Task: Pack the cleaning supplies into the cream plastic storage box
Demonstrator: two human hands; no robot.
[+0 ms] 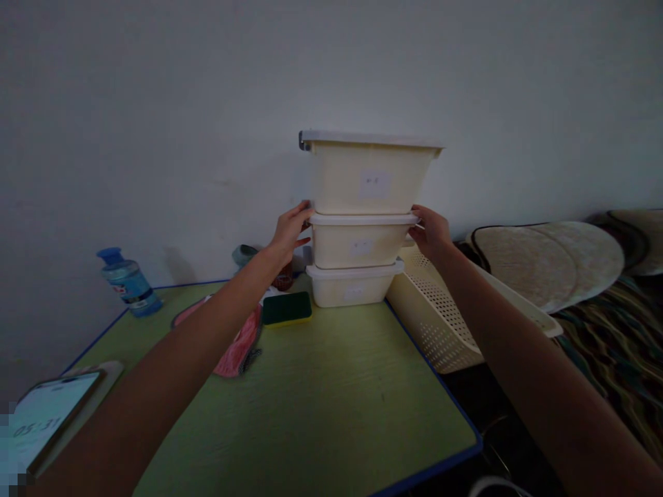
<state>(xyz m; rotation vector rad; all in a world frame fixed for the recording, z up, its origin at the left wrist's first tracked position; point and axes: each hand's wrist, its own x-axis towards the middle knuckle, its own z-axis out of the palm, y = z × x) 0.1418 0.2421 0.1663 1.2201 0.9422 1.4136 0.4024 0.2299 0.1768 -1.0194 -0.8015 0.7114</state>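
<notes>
Three cream lidded storage boxes stand in a stack near the wall. The top box [342, 179] is the largest and has a white label on its front. Below it, the middle box [331, 245] is held at its two sides, just under the lid. My left hand [291, 233] is closed on its left lid rim, and my right hand [432, 229] grips the right end of the same rim. The bottom box [331, 290] rests on the green table [331, 400]. Some fingertips of both hands are hidden behind the boxes.
A green and yellow sponge [287, 308] and a pink cloth [235, 352] lie left of the stack. Farther left are a blue bottle [132, 286] and a phone [52, 414]. A perforated cream basket [440, 324] stands beyond the table's right edge, near rolled bedding [549, 262].
</notes>
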